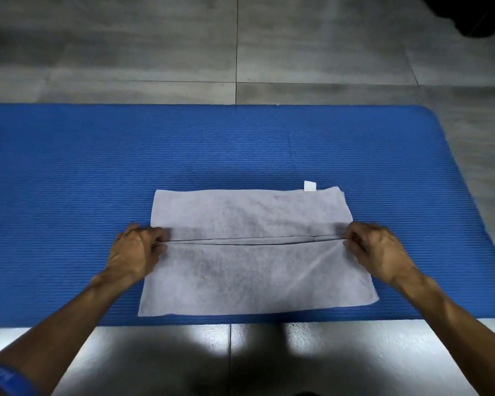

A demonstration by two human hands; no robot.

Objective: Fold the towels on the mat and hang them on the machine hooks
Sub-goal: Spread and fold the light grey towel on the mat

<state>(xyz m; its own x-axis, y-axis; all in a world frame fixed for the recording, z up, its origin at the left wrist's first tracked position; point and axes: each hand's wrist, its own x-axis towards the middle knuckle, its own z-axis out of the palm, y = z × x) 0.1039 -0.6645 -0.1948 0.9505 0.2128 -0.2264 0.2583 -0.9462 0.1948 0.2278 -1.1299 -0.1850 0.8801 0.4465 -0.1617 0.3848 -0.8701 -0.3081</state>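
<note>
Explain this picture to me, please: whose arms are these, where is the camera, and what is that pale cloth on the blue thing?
There is no machine here, only a person. The single picture comes from a wide-angle camera worn on their head, looking forward and down, so both arms reach in from the bottom edge. The blue ribbed surface is a mat lying on a grey tiled floor. On it lies a pale towel with a small white tag at its far edge. The left hand and the right hand each pinch one end of the towel's near edge, brought over the middle, so a fold is under way.
</note>
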